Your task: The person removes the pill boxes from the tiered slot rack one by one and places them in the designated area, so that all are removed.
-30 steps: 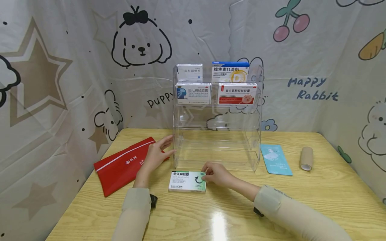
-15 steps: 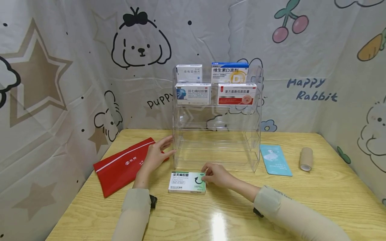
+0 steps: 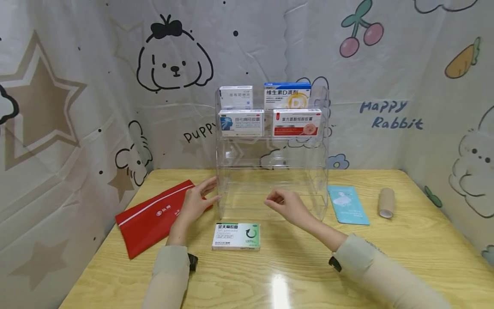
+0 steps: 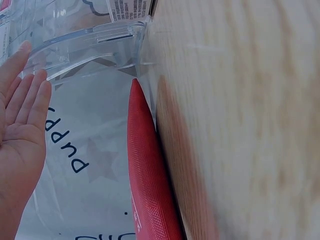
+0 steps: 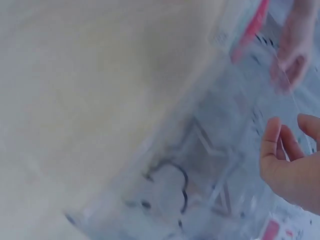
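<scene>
A clear tiered display rack stands on the table with medicine boxes in its upper tiers. My left hand is at its left edge, the fingers fairly straight and seeming to touch the side panel; the left wrist view shows that hand's open palm. My right hand hovers before the rack's lower tiers, holding nothing. Its fingers bend loosely, with a gap to the thumb in the right wrist view. On the table before the rack lies a white and green capsule box, apart from both hands.
Two boxes, a white one and a blue-topped vitamin D box, fill the top tier. Below are a blue-and-white box and a red-and-white box. A red pouch, teal packet and tan roll lie around.
My right hand has let go of the capsule box's right end and risen toward the rack. The box stays on the table. My left hand keeps its place. The head view has shifted slightly.
</scene>
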Demonstrator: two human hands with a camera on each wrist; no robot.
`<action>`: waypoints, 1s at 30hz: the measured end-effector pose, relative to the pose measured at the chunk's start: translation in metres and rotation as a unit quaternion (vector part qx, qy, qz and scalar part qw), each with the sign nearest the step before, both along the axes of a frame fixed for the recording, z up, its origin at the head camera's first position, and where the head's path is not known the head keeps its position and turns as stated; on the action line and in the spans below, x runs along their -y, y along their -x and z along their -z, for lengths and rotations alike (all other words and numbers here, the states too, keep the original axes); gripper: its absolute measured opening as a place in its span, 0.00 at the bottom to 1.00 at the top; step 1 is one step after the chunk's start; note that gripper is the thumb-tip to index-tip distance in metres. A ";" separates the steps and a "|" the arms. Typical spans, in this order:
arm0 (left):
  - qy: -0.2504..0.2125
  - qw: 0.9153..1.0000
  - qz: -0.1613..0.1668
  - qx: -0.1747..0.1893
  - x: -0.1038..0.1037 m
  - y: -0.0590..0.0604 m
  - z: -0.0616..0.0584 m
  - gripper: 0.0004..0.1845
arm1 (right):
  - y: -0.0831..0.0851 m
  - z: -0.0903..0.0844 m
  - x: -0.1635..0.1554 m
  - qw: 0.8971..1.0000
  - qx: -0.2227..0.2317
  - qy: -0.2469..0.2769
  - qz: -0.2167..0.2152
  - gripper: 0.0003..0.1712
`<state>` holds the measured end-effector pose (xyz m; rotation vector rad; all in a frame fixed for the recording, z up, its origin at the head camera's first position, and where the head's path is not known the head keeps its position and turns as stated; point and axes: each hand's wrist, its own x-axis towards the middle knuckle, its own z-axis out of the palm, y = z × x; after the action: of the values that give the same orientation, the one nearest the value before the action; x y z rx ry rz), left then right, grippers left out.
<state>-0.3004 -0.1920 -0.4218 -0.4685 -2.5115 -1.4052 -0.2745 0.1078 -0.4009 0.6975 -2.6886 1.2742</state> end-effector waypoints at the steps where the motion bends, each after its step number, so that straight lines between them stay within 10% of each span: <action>1: 0.002 1.000 -0.003 -0.001 0.001 0.000 0.000 0.33 | 0.002 -0.006 -0.002 1.000 -0.015 0.006 0.006 0.08; 16: 0.013 1.000 -0.014 0.005 0.008 -0.008 0.010 0.32 | 0.050 -0.076 -0.041 0.959 -0.249 0.050 0.125 0.11; 30: 0.007 1.000 -0.005 -0.016 0.000 -0.001 0.005 0.32 | 0.091 -0.123 -0.074 0.908 -0.356 -0.058 0.213 0.19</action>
<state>-0.2993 -0.1920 -0.4266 -0.4769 -2.4965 -1.3649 -0.3659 0.1814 -0.2782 0.4267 -2.1380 0.5933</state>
